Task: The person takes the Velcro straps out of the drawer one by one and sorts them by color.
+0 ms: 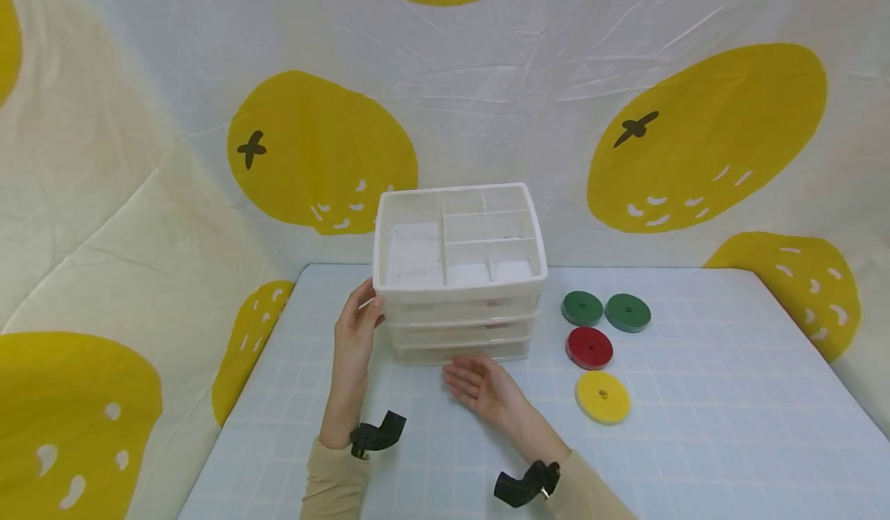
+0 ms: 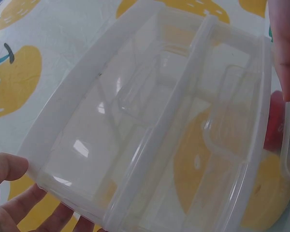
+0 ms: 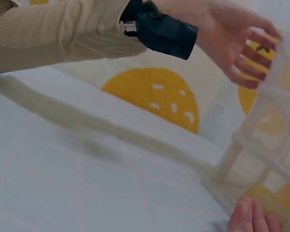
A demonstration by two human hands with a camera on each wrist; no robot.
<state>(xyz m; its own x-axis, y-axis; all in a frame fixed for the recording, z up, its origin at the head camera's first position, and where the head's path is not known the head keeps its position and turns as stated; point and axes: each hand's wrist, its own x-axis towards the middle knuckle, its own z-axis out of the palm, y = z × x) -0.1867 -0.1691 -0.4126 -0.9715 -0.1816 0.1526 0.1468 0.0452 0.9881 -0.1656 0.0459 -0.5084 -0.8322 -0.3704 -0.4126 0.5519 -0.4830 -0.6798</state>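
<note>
A white plastic drawer organizer (image 1: 462, 292) with see-through drawers stands on the table, its top divided into compartments. At its left front corner, my left hand (image 1: 358, 327) holds the frame. In the left wrist view the thumb (image 2: 12, 166) presses the front edge while the other fingers lie along the side. Low in front, my right hand (image 1: 487, 389) is turned palm up with fingers loosely extended. Its fingertips (image 3: 251, 212) are right at the front of the bottom drawer (image 1: 462, 352). All the drawers look nearly flush with the frame.
To the organizer's right lie two green discs (image 1: 582, 308) (image 1: 628, 313), a red disc (image 1: 589, 348) and a yellow disc (image 1: 602, 397). A lemon-print cloth (image 1: 501, 118) hangs behind the light blue checked table (image 1: 709, 396).
</note>
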